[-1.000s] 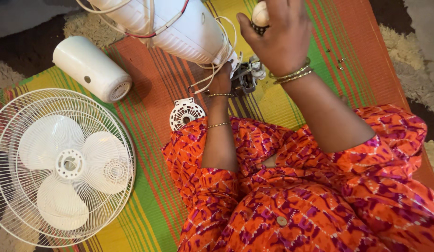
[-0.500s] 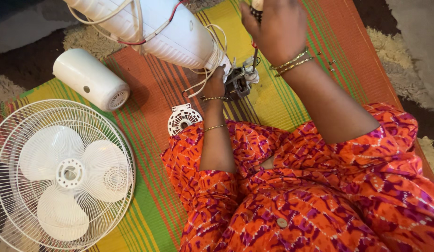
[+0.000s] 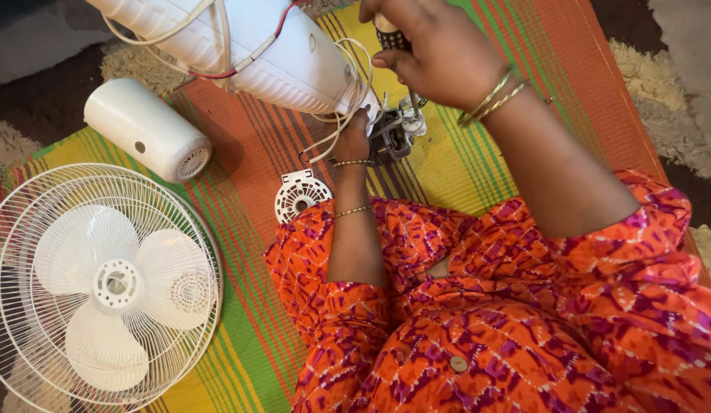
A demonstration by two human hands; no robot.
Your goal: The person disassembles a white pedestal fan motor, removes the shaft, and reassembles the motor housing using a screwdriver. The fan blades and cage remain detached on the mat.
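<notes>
Screwdriver is standing upright in the right hand, fingers closing round its handle, tip reaching into the motor on the striped mat; left hand is gripping the white fan housing; loose wires risk snagging.

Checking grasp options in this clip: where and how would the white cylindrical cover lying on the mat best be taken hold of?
Take the white cylindrical cover around its smooth round body, at mid-length, coming from above. It lies on its side on the striped mat, long axis slanting, so a grip spanning the curved sides across that axis should seat well. Its vented end faces the fan guard, which crowds a low approach there. Both hands are busy elsewhere.
</notes>
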